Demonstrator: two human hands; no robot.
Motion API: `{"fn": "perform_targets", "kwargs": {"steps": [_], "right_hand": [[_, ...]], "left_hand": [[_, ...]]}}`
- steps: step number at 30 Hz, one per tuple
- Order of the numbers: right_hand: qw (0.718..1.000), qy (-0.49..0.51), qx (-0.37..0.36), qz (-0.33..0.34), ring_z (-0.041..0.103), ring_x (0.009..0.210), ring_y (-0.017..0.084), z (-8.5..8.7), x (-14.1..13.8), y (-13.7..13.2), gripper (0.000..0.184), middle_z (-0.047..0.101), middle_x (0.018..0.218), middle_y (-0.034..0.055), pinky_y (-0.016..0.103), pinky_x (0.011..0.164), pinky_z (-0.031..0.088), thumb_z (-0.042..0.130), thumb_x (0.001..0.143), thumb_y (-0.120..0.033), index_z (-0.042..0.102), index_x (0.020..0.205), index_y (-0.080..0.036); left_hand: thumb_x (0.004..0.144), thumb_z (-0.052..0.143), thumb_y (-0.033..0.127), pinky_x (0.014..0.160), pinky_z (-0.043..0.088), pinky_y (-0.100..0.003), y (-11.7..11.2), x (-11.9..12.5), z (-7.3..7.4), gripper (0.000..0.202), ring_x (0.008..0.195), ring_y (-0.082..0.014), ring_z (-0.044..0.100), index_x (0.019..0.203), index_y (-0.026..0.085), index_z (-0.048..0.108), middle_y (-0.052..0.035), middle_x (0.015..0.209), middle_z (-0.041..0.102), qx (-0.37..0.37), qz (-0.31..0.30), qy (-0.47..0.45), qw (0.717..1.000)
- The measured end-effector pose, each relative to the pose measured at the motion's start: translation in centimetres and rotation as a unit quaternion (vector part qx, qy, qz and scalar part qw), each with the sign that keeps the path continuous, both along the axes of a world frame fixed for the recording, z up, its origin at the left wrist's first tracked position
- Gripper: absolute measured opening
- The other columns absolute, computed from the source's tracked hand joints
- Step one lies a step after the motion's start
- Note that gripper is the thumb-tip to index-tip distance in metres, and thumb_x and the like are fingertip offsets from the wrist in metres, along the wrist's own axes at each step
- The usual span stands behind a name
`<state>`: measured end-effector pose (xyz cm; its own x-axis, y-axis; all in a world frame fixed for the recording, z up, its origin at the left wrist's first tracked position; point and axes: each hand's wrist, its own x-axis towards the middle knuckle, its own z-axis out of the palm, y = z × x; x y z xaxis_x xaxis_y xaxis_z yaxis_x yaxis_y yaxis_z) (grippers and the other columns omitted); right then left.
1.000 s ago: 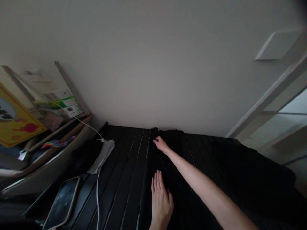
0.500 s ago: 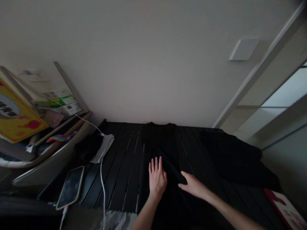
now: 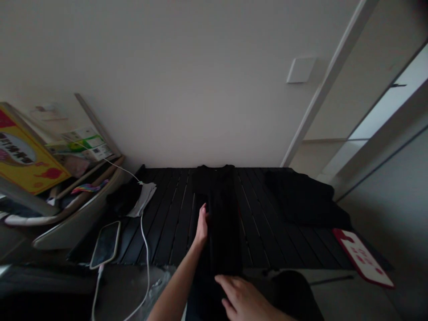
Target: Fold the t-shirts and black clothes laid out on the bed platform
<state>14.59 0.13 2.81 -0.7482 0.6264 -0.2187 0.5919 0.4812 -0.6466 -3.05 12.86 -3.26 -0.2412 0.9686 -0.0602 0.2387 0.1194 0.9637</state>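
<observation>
Nearest, the right hand [image 3: 242, 296] hung by the lower end of a long, black cloth garment [image 3: 225, 218], index finger extended; could not tell whether it gripped fabric. Beyond it, the left hand [image 3: 201, 227] stood edge-on against the garment, fingers straight, unclenched. Garment lay lengthwise on a black slatted table [image 3: 261, 227], reaching past its near edge; far end close to a plain pale wall [image 3: 214, 89].
</observation>
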Motion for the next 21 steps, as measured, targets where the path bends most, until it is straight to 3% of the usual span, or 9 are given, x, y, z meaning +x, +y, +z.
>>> {"fn": "perform_targets", "kwargs": {"steps": [3,7,9,11,13,15,18,21], "right_hand": [[0.998,0.051,0.015,0.044,0.056,0.116,0.028,-1.9,-1.0,-1.4,0.066,0.06,0.128,0.0101,0.039,0.101,0.043,0.054,0.068,-0.007,0.05,0.131,-0.024],[0.986,0.123,0.088,0.071,0.051,0.121,0.028,-5.4,-0.1,-2.6,0.086,0.054,0.134,0.0122,0.041,0.103,0.042,0.061,0.067,-0.011,0.028,0.145,-0.025],[0.975,0.145,0.164,0.049,0.047,0.125,0.034,-7.3,0.8,-3.2,0.099,0.048,0.139,0.0159,0.05,0.103,0.041,0.068,0.065,-0.018,0.016,0.149,-0.024],[0.962,0.137,0.235,-0.025,0.041,0.129,0.04,-8.9,1.6,-3.8,0.111,0.039,0.145,0.0192,0.057,0.1,0.041,0.074,0.06,-0.021,0.009,0.151,-0.023],[0.95,0.114,0.268,-0.113,0.035,0.133,0.043,-9.9,2.1,-4.0,0.115,0.029,0.151,0.0204,0.059,0.1,0.041,0.076,0.056,-0.017,0.011,0.151,-0.023],[0.936,0.105,0.272,-0.195,0.033,0.135,0.04,-10.1,2.4,-3.6,0.108,0.026,0.152,0.0196,0.056,0.101,0.041,0.073,0.059,-0.013,0.015,0.15,-0.023],[0.927,0.121,0.226,-0.273,0.051,0.124,0.03,-9.6,3.2,-2.3,0.085,0.048,0.14,0.0153,0.047,0.098,0.047,0.059,0.072,-0.011,0.022,0.148,-0.024],[0.936,0.133,0.181,-0.269,0.06,0.114,0.025,-8.9,4.9,-1.5,0.079,0.06,0.127,0.0091,0.04,0.096,0.051,0.049,0.069,-0.004,0.031,0.143,-0.024]], "left_hand": [[0.091,0.046,0.048,0.095,0.047,-0.039,-2.2,-0.8,0.6,0.064,0.109,-0.0221,0.061,0.145,0.02,0.027,-0.0107,0.119,0.064,-0.066,-0.011,-0.057,0.996],[0.071,0.073,0.038,0.095,0.047,-0.041,-8.1,-0.4,0.2,0.082,0.108,-0.0257,0.061,0.141,0.021,0.034,-0.0099,0.116,0.065,-0.093,-0.055,-0.111,0.988],[0.067,0.075,0.033,0.1,0.044,-0.04,-11.0,0.5,0.5,0.077,0.115,-0.027,0.057,0.135,0.019,0.043,-0.0107,0.122,0.063,-0.086,-0.064,-0.135,0.985],[0.066,0.075,0.029,0.102,0.042,-0.038,-12.8,1.7,1.5,0.066,0.118,-0.0276,0.055,0.126,0.016,0.051,-0.0115,0.125,0.062,-0.091,-0.07,-0.173,0.978],[0.066,0.074,0.027,0.101,0.043,-0.038,-13.5,2.8,3.2,0.058,0.115,-0.0276,0.057,0.12,0.014,0.056,-0.0116,0.122,0.064,-0.105,-0.069,-0.236,0.964],[0.066,0.073,0.023,0.099,0.044,-0.038,-13.2,3.8,5.2,0.054,0.112,-0.0271,0.059,0.117,0.014,0.057,-0.0111,0.118,0.066,-0.115,-0.065,-0.312,0.941],[0.064,0.072,0.019,0.096,0.046,-0.038,-12.3,4.5,7.7,0.053,0.106,-0.0263,0.062,0.115,0.015,0.058,-0.0103,0.113,0.068,-0.129,-0.072,-0.388,0.91],[0.064,0.073,0.018,0.095,0.047,-0.038,-11.9,4.4,8.9,0.058,0.106,-0.0268,0.062,0.119,0.016,0.055,-0.0113,0.115,0.066,-0.127,-0.083,-0.39,0.908]]}}
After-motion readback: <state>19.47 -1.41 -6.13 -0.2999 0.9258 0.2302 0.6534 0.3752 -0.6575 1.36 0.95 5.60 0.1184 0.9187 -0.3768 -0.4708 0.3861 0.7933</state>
